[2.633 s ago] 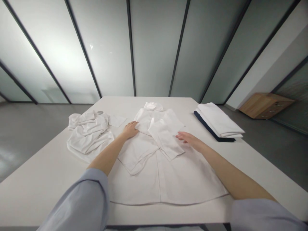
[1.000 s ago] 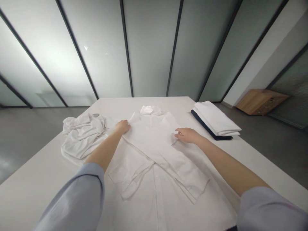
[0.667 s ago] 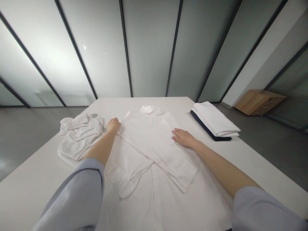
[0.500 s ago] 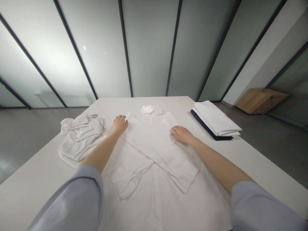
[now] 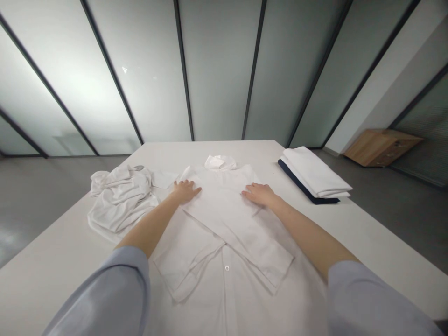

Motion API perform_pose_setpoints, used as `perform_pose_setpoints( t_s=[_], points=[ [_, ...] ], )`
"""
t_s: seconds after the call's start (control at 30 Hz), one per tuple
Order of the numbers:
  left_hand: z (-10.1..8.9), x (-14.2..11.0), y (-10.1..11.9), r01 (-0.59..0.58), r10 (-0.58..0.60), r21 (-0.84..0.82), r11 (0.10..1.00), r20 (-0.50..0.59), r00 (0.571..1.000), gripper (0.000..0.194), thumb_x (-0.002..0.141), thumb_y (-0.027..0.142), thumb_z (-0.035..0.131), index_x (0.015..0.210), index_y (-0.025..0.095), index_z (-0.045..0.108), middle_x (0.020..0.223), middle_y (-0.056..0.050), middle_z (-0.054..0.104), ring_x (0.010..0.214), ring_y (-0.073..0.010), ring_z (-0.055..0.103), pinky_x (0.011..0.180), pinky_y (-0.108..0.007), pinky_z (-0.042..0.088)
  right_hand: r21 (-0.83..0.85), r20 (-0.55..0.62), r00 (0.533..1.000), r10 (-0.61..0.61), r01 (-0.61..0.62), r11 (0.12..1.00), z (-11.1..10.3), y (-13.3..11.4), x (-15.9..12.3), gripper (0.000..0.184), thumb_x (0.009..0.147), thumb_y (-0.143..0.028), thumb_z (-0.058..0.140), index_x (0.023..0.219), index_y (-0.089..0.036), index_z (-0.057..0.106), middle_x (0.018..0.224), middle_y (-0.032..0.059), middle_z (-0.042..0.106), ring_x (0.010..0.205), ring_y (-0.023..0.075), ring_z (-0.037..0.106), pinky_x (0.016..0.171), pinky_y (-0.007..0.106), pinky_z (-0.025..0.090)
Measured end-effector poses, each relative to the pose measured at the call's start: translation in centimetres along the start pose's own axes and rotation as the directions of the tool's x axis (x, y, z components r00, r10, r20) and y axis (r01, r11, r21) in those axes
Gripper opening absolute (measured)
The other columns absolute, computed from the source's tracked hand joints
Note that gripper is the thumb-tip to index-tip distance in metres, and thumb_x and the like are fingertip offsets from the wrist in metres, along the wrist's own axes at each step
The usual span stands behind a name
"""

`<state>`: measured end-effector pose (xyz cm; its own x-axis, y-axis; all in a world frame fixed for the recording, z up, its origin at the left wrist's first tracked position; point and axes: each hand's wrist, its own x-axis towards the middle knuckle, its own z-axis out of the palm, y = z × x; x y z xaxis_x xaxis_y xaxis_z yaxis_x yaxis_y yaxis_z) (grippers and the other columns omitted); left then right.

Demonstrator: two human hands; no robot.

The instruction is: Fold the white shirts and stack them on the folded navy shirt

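A white button-up shirt [image 5: 224, 224] lies front side up on the white table, its collar [image 5: 220, 162] at the far end. Both sleeves are folded inward over the chest, and their cuffs cross near the button line. My left hand [image 5: 186, 192] rests on the shirt's left side below the shoulder, fingers outstretched. On the opposite side, my right hand [image 5: 259, 193] lies flat on the upper part of the other sleeve, fingers spread. Neither hand grips any cloth that I can see.
A crumpled heap of white cloth [image 5: 121, 200] sits on the table [image 5: 371, 242] at the left. Toward the right edge lies a stack of folded white cloth [image 5: 311, 170] over a dark folded piece [image 5: 301, 186]. A wooden cabinet [image 5: 381, 147] stands on the floor beyond.
My left hand has moved inward and nearer from the shirt's shoulder edge. My right hand has shifted slightly inward and now lies flatter. The shirt has slid a little toward me.
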<state>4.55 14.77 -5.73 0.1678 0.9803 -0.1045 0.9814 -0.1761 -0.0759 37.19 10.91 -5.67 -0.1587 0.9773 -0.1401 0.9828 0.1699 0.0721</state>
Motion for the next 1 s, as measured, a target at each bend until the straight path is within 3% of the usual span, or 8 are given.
perform_pose_setpoints(
  t_s=[0.13,0.27,0.37,0.53,0.67,0.8,0.9,1.0],
  points=[
    [-1.9,-0.2,1.8,0.020,-0.017,0.049,0.999,-0.049,0.999,0.064,0.090,0.064,0.028,0.118,0.016,0.061,0.123,-0.018,0.062,0.118,-0.0328,0.053,0.104,-0.052,0.029,-0.030,0.038,0.999,-0.004,0.006,1.000,-2.2,-0.5,0.9,0.052,0.094,-0.054,0.033,0.120,-0.019,0.062,0.121,0.0150,0.064,0.113,0.0289,0.059,0.092,0.040,0.042],
    [-0.8,0.5,2.8,-0.160,0.156,0.004,0.987,-0.232,0.960,0.057,0.094,0.053,0.032,0.137,0.018,0.047,0.146,-0.016,0.043,0.134,-0.0301,0.038,0.110,-0.044,0.026,0.027,-0.141,0.980,-0.140,0.145,0.989,-1.3,-1.3,2.6,0.049,0.096,-0.045,0.034,0.134,-0.019,0.053,0.143,0.0138,0.047,0.132,0.0271,0.043,0.105,0.038,0.035],
    [1.2,1.0,2.9,-0.172,0.159,-0.083,0.982,-0.146,0.977,0.062,0.095,0.053,0.028,0.146,0.020,0.037,0.155,-0.014,0.029,0.142,-0.0293,0.027,0.112,-0.044,0.023,0.104,-0.143,0.986,-0.087,0.103,0.989,0.7,-1.8,3.3,0.057,0.097,-0.047,0.030,0.144,-0.018,0.041,0.154,0.0126,0.030,0.141,0.0282,0.028,0.112,0.041,0.027],
    [2.8,0.0,2.6,-0.158,0.148,-0.119,0.980,-0.086,0.985,0.063,0.095,0.055,0.026,0.147,0.020,0.033,0.157,-0.014,0.024,0.144,-0.0294,0.022,0.113,-0.047,0.020,0.120,-0.114,0.992,-0.051,0.065,0.991,2.8,-2.0,2.1,0.061,0.097,-0.051,0.025,0.149,-0.020,0.032,0.157,0.0109,0.024,0.144,0.0279,0.021,0.115,0.041,0.021],
    [1.7,-2.2,2.6,-0.184,0.180,-0.060,0.981,-0.064,0.982,0.061,0.092,0.058,0.033,0.140,0.022,0.042,0.151,-0.015,0.037,0.136,-0.0311,0.037,0.107,-0.046,0.030,0.059,-0.131,0.986,-0.103,0.111,0.992,2.8,-2.3,-0.3,0.061,0.096,-0.051,0.026,0.147,-0.018,0.036,0.154,0.0141,0.029,0.141,0.0311,0.028,0.112,0.044,0.025],
    [-0.9,-2.8,2.8,-0.187,0.187,0.005,0.982,0.030,0.982,0.059,0.088,0.064,0.037,0.124,0.020,0.056,0.123,-0.015,0.062,0.115,-0.0309,0.057,0.099,-0.045,0.038,0.003,-0.100,0.982,-0.163,0.164,0.986,0.8,-2.5,-1.4,0.050,0.091,-0.052,0.042,0.125,-0.021,0.061,0.128,0.0156,0.060,0.121,0.0324,0.053,0.103,0.045,0.034],
    [-2.4,-1.1,3.1,-0.103,0.101,-0.050,0.993,-0.055,0.993,0.052,0.091,0.055,0.037,0.124,0.017,0.054,0.118,-0.015,0.064,0.112,-0.0293,0.059,0.096,-0.042,0.041,0.083,-0.137,0.988,-0.068,0.080,0.993,-1.3,-2.4,0.4,0.041,0.090,-0.045,0.046,0.118,-0.021,0.065,0.112,0.0125,0.068,0.108,0.0278,0.060,0.093,0.037,0.042],
    [-2.4,1.6,3.5,-0.004,-0.033,-0.243,0.970,-0.150,0.988,0.045,0.089,0.040,0.046,0.128,0.016,0.049,0.132,-0.016,0.055,0.119,-0.0281,0.055,0.096,-0.037,0.042,0.234,-0.239,0.968,0.078,-0.021,0.972,-2.4,-2.3,3.4,0.042,0.089,-0.035,0.048,0.125,-0.017,0.061,0.123,0.0135,0.063,0.110,0.0242,0.060,0.090,0.029,0.044]
  ],
)
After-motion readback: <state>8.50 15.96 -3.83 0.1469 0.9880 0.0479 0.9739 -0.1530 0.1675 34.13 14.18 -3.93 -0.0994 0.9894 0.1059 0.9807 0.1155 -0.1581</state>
